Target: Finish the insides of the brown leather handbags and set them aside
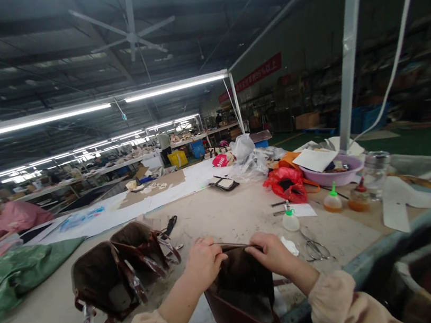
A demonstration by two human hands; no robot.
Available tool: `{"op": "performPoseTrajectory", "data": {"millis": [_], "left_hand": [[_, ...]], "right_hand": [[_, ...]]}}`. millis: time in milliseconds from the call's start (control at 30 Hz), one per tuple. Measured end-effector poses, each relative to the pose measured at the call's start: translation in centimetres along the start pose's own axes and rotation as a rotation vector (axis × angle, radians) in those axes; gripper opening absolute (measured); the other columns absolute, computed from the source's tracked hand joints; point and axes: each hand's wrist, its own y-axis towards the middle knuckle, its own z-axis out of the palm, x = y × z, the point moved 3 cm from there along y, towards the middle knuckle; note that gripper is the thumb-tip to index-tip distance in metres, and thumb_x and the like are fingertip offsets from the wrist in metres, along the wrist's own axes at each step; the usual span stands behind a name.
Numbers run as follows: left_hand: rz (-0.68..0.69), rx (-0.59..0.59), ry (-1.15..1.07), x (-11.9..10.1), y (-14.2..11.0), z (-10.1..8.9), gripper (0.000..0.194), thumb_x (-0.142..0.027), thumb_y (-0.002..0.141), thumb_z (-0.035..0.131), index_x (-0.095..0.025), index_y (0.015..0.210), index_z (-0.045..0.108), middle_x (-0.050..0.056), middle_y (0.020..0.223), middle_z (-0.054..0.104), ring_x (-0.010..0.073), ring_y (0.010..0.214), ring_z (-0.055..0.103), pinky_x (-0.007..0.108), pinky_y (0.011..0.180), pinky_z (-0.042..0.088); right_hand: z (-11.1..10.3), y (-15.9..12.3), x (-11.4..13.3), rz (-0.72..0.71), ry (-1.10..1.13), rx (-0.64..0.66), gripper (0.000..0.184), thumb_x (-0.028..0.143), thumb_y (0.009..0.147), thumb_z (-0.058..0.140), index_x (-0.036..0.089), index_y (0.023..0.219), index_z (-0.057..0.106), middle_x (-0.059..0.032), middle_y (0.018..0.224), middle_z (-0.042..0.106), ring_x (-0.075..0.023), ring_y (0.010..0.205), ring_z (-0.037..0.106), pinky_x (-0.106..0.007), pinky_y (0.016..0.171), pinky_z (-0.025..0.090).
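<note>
A dark brown handbag (231,314) stands at the near edge of the table, its mouth open toward me and its dark lining showing. My left hand (205,259) pinches the far rim on the left side. On the same rim, a little to the right, my right hand (270,250) grips with the thumb inside. To the left are two more brown handbags, a nearer one (101,279) and one behind it (136,242), with clear wrap around their handles. A pair of scissors (316,248) lies just right of my right hand.
Small glue bottles (290,219) with green and red tops stand at the right, near a purple basin (335,174) and a red plastic bag (286,183). Green fabric (27,276) lies far left, near a person in pink (22,215). A metal post (350,51) rises at the right.
</note>
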Motion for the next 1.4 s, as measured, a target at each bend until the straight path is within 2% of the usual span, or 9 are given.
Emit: {"op": "performPoseTrajectory", "data": {"millis": [67,133,233,367,667,933,1133,1300,1400], "left_hand": [[-0.001,-0.068,-0.049,0.2,0.2,-0.2,0.022,-0.037,0.078,0.053,-0.020,0.069,0.064,0.005,0.100,0.058,0.0198,0.095,0.050,0.034,0.086,0.035],[0.014,-0.050,-0.133,0.3,0.6,0.1,0.020,-0.033,0.079,0.052,-0.020,0.070,0.063,0.003,0.105,0.058,0.0175,0.094,0.051,0.031,0.085,0.036],[-0.005,0.025,-0.199,0.5,1.2,0.7,0.021,-0.032,0.082,0.047,-0.019,0.074,0.062,0.003,0.088,0.062,0.0146,0.083,0.054,0.026,0.076,0.038],[-0.039,0.023,-0.144,0.6,1.6,0.9,0.023,-0.034,0.082,0.047,-0.018,0.070,0.059,0.003,0.075,0.061,0.0150,0.076,0.054,0.024,0.068,0.037],[-0.121,0.038,-0.054,0.9,2.0,1.7,0.025,-0.037,0.082,0.045,-0.019,0.072,0.059,0.002,0.072,0.062,0.0145,0.069,0.054,0.024,0.061,0.033],[-0.226,0.071,-0.013,0.1,2.2,1.2,0.027,-0.038,0.082,0.044,-0.018,0.075,0.060,0.004,0.077,0.064,0.0156,0.074,0.057,0.026,0.064,0.035],[-0.195,0.054,-0.048,0.4,2.3,1.4,0.025,-0.035,0.082,0.044,-0.018,0.073,0.060,0.003,0.074,0.063,0.0149,0.070,0.056,0.025,0.063,0.034],[-0.107,0.029,-0.158,0.8,2.1,1.8,0.022,-0.033,0.080,0.048,-0.017,0.071,0.061,0.002,0.075,0.062,0.0132,0.070,0.054,0.024,0.065,0.035],[-0.126,0.017,-0.173,1.0,2.1,1.8,0.022,-0.032,0.080,0.048,-0.017,0.071,0.061,0.003,0.075,0.062,0.0134,0.070,0.054,0.024,0.065,0.036]], "right_hand": [[0.0,0.0,0.0,-0.006,-0.002,0.000,0.025,0.032,0.082,0.048,0.018,0.062,0.053,0.0004,0.063,0.054,-0.0123,0.064,0.049,-0.023,0.060,0.034],[0.0,-0.1,-0.1,-0.008,-0.002,-0.004,0.025,0.032,0.083,0.048,0.018,0.063,0.053,0.0005,0.063,0.054,-0.0122,0.064,0.049,-0.022,0.060,0.034],[0.0,-0.2,-0.2,-0.002,0.001,-0.013,0.025,0.032,0.083,0.047,0.019,0.063,0.053,0.0008,0.063,0.053,-0.0120,0.064,0.049,-0.022,0.059,0.033],[0.1,-0.2,-0.4,-0.004,0.008,-0.013,0.025,0.032,0.083,0.047,0.019,0.063,0.054,0.0008,0.063,0.053,-0.0121,0.064,0.049,-0.023,0.060,0.034],[0.4,0.2,-0.7,0.013,0.039,-0.030,0.025,0.032,0.082,0.048,0.019,0.062,0.055,0.0005,0.062,0.055,-0.0121,0.063,0.050,-0.023,0.059,0.035],[0.2,0.4,-0.9,0.034,-0.011,-0.009,0.027,0.035,0.084,0.046,0.019,0.066,0.056,-0.0009,0.066,0.056,-0.0134,0.067,0.051,-0.023,0.062,0.037],[0.2,0.5,-1.7,0.009,0.050,0.029,0.028,0.042,0.083,0.048,0.020,0.072,0.060,-0.0007,0.070,0.059,-0.0135,0.069,0.053,-0.023,0.063,0.038],[0.2,0.7,-2.2,-0.002,0.106,0.021,0.029,0.042,0.083,0.048,0.020,0.073,0.063,-0.0005,0.069,0.062,-0.0132,0.070,0.055,-0.023,0.065,0.039],[0.1,0.9,-1.8,-0.004,0.089,0.024,0.031,0.042,0.084,0.047,0.019,0.073,0.064,-0.0012,0.069,0.062,-0.0134,0.070,0.055,-0.024,0.065,0.039]]}}
